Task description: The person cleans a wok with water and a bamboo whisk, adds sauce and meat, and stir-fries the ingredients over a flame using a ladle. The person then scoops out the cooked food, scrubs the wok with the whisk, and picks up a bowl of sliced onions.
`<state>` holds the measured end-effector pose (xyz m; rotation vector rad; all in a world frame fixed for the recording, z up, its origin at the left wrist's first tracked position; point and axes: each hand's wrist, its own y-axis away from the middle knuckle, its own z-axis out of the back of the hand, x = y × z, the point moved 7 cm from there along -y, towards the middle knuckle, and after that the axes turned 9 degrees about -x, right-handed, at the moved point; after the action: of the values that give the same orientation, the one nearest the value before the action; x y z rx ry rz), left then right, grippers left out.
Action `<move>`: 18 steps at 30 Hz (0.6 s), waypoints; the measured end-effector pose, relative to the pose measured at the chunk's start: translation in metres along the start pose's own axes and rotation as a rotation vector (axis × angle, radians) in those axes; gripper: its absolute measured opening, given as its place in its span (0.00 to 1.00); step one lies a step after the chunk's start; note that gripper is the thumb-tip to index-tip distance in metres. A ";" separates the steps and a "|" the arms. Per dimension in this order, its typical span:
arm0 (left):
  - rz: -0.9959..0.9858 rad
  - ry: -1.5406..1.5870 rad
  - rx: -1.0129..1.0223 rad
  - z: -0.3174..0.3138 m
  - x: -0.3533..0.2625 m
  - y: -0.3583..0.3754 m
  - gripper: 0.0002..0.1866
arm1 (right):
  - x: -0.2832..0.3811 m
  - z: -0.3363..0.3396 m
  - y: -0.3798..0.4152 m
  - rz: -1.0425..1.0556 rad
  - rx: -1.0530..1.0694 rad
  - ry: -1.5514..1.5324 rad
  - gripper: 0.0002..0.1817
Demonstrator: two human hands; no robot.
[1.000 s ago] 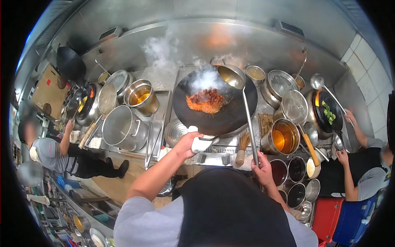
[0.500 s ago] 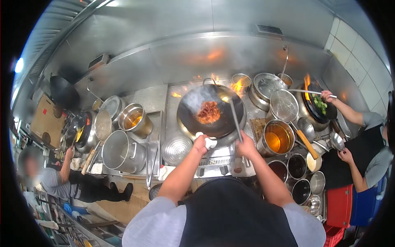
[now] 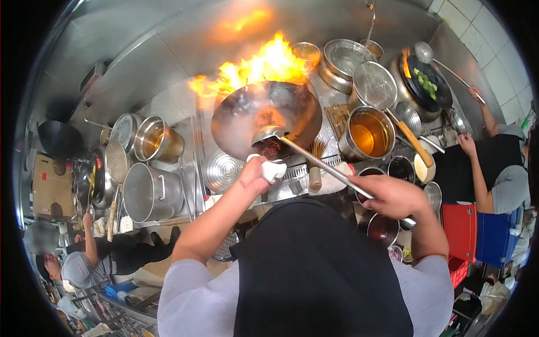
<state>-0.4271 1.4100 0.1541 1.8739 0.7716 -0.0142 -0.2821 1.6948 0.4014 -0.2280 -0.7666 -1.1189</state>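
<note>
The left hand (image 3: 255,177), fingers curled tight, holds a white cloth (image 3: 273,170) at the near edge of the wok (image 3: 233,121). The right hand (image 3: 394,195) wraps its fingers around a ladle (image 3: 328,167), which reaches into the wok by dark food (image 3: 269,149). Big flames (image 3: 255,68) burn behind the wok

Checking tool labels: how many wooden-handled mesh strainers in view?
2. Right strainer: right of the wok, behind the amber-liquid pot. Left strainer: left of the wok, beside the big grey pot. More may be hidden.
</note>
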 end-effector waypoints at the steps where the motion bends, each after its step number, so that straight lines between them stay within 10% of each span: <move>1: 0.017 -0.026 0.041 -0.009 -0.001 0.010 0.15 | -0.003 0.007 0.004 0.014 -0.018 0.000 0.38; 10: -0.298 -0.046 0.017 0.034 0.010 -0.098 0.11 | -0.062 -0.072 -0.126 -0.059 -0.354 -0.018 0.36; 18: 0.035 -0.034 0.211 0.046 0.044 -0.053 0.15 | -0.030 -0.069 -0.040 -0.170 -0.319 -0.486 0.39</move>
<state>-0.4039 1.4063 0.0747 2.0810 0.7367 -0.1080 -0.2928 1.6624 0.3231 -0.7343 -1.0474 -1.3673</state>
